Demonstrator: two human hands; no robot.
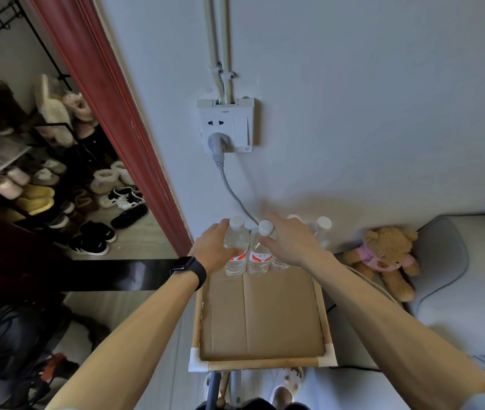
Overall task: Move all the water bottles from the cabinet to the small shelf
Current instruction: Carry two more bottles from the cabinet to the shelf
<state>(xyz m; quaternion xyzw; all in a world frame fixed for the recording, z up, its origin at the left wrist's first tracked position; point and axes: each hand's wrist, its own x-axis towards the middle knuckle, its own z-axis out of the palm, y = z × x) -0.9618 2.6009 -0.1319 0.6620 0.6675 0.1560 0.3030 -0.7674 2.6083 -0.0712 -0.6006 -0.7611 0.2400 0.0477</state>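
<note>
R hand hides rear bottles; L hand grips front bottle.

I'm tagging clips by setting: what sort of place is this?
Most likely a home, near an entryway. A shoe rack full of slippers and sneakers stands past the red door frame, a teddy bear sits on a grey cushion, and both hands set water bottles on a small shelf.

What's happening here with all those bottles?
A person is lining up water bottles at the back of a small shelf lined with cardboard, against the wall. The left hand wraps around one bottle, and the right hand has its grip on the neck of the next bottle. More bottles stand behind the right hand. The front of the shelf is bare.
</note>
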